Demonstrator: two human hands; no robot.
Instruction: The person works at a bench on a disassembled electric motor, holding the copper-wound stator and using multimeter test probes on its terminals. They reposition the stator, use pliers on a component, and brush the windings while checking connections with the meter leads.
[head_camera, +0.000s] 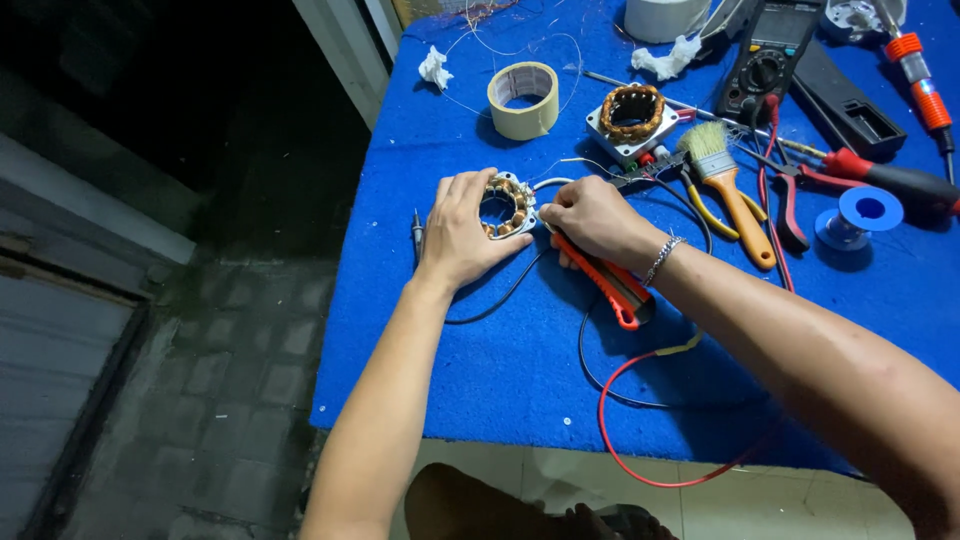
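Note:
My left hand (462, 230) grips a small round motor stator (507, 206) with copper coils and a metal frame, holding it down on the blue table (500, 370). My right hand (592, 218) holds an orange utility knife (612, 284), its tip end against the stator's right edge where a thin white wire (553, 182) comes out. A bracelet sits on my right wrist. A second, larger stator (632, 115) on a white base lies further back.
Around the work lie a tape roll (523, 97), a paintbrush (728, 176), a multimeter (768, 55) with red and black leads, red-handled pliers (800, 190), a screwdriver (920, 85), a blue solder spool (862, 213) and crumpled tissue (434, 68). The table's left edge drops to a dark tiled floor.

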